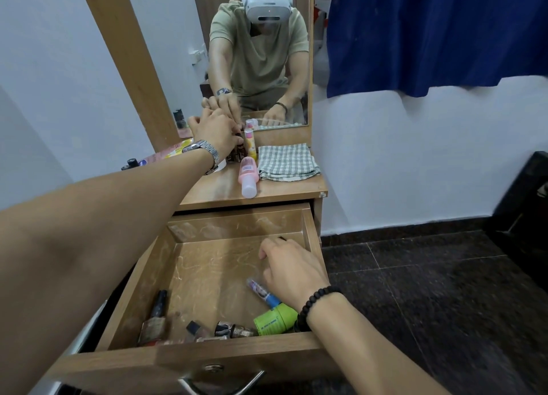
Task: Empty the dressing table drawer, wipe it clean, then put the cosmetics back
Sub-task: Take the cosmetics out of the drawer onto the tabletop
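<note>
The wooden drawer [312,240] is pulled out below the dressing table top [219,191]. My right hand [292,271] is inside it near the back right corner, fingers curled, with a small black item [281,238] poking out past the fingertips. A blue tube [262,294] and a green container [275,319] lie just below that hand. Several nail polish bottles [154,320] lie along the drawer's front. My left hand [216,131] reaches to the table top and grips a dark brown bottle [237,151] beside an upright yellow-pink tube [250,141]. A pink bottle [248,174] lies on its side.
A folded green-checked cloth [286,160] lies at the table top's right. A mirror [261,53] stands behind the table. A pink packet [166,154] and black-capped items [130,163] sit at the left. The drawer handle [222,380] is nearest me; dark tile floor [430,291] lies to the right.
</note>
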